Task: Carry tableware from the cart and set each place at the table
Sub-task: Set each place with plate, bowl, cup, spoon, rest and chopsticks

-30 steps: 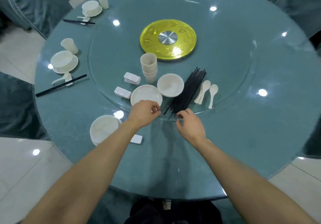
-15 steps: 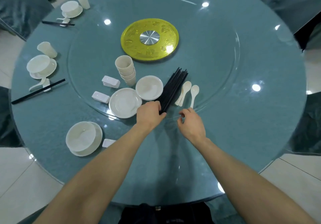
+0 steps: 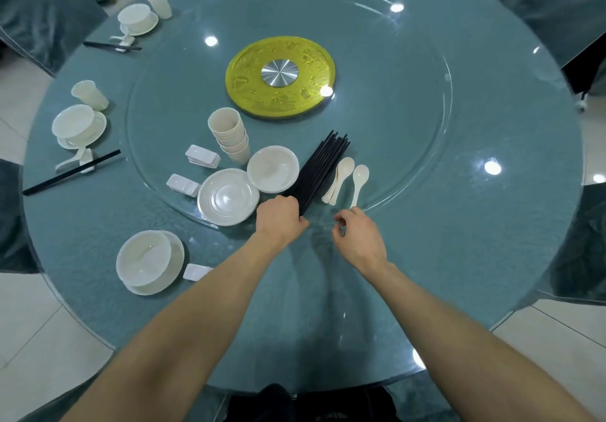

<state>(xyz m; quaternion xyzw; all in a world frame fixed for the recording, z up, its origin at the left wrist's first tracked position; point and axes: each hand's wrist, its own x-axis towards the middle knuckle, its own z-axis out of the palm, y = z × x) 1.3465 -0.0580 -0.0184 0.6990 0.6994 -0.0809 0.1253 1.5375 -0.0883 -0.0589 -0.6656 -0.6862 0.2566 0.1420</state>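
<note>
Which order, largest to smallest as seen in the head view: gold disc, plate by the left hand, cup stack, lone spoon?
1. gold disc
2. plate
3. cup stack, about as tall as the plate but narrower
4. lone spoon
The disc lies farthest from the camera yet looks largest.

Restaurant banquet room: large round teal glass-topped counter (image 3: 492, 274); clear glass turntable (image 3: 410, 126) on gold-coloured round hub (image 3: 249, 94); teal fabric-covered chairs (image 3: 42, 18); glossy pale floor tiles (image 3: 32, 339); matching cream place settings (image 3: 78, 126).
</note>
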